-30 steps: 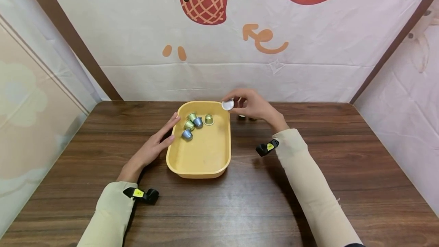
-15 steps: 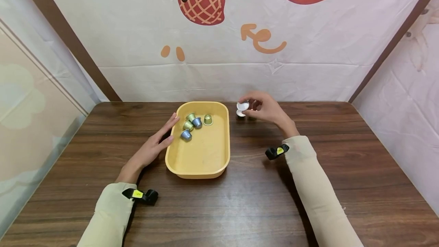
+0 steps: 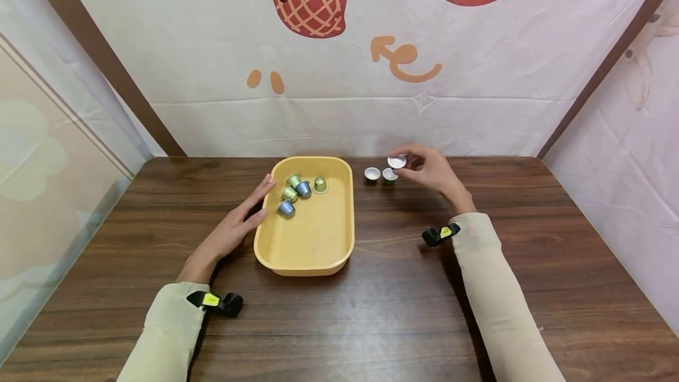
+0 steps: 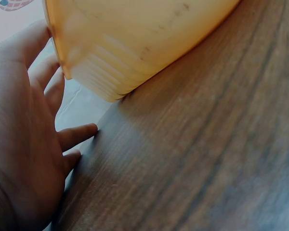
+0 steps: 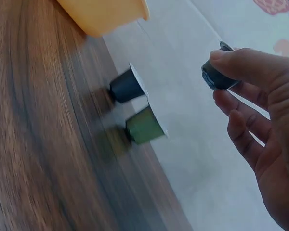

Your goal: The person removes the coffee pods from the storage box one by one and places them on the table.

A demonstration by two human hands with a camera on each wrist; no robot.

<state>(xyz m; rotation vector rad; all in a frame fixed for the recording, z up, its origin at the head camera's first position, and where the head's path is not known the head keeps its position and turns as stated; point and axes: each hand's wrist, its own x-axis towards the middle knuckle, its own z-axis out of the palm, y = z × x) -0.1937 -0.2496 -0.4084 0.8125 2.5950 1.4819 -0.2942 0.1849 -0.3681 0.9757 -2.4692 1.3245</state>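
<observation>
Between thumb and fingers, my right hand (image 3: 428, 170) pinches a dark coffee capsule (image 5: 216, 77), its silvery lid tilted toward the head camera. Just below and left of it, two capsules stand lid up on the table: a dark one (image 5: 126, 86) and a green one (image 5: 143, 126). My left hand (image 3: 230, 231) rests its spread, fairly straight fingers against the left rim of a yellow tray (image 3: 318, 246). Inside the tray, near its far left, lie several capsules, among them a blue one (image 3: 286, 208) and an upside-down green one (image 3: 320, 184).
The dark wood-grain table (image 3: 371, 317) ends at a white printed cloth backdrop (image 3: 329, 117) just behind the tray and capsules. More cloth hangs on both sides. Each wrist wears a black strap with a camera.
My right hand has moved right from the tray's far right corner, carrying the pinched capsule over the row. The two standing capsules have come into fuller view. My left hand stays at the rim.
</observation>
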